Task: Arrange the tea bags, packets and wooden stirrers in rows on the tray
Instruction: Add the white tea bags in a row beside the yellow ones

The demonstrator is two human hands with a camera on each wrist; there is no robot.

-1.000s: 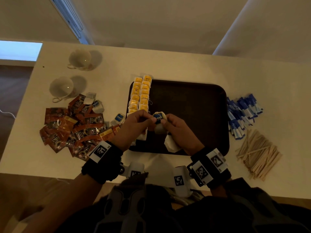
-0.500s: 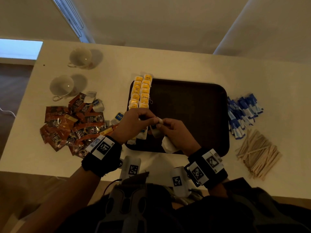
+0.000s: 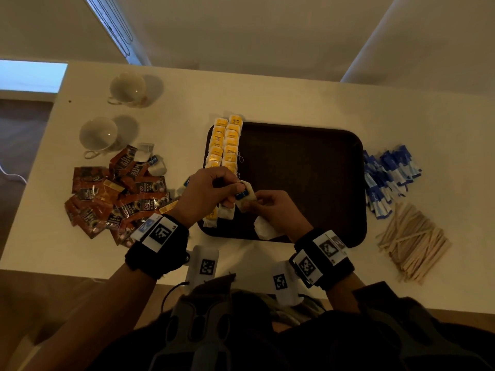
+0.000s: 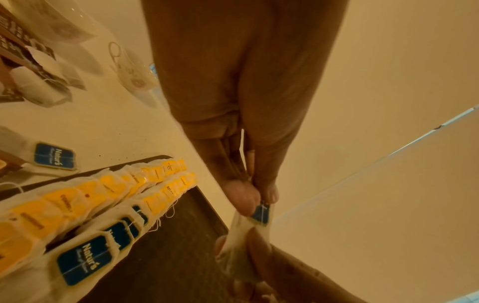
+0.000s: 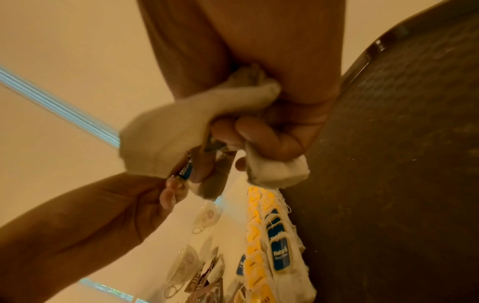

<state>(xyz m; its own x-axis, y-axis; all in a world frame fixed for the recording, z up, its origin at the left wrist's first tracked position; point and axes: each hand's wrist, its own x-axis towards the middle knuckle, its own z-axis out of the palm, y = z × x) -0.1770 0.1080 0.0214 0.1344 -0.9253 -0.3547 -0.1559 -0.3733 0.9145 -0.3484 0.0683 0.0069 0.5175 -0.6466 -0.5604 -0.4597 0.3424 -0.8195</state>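
We pinch the blue tag (image 4: pixel 261 214) with left hand (image 3: pixel 211 195) fingers; right hand (image 3: pixel 273 210) grips the tea bag (image 3: pixel 247 195) plus spare bags. Still on the tea-bag step: next, lay it into the second row on the tray (image 3: pixel 308 170).

Well left of our fingers and farther out, we have two pale cups (image 3: pixel 112 129) lying on the white table (image 3: pixel 267 103), one beyond the other. Past the table's far edge we see a plain wall (image 3: pixel 241 28), and far left of our fingers a bright window strip (image 3: pixel 29 76).
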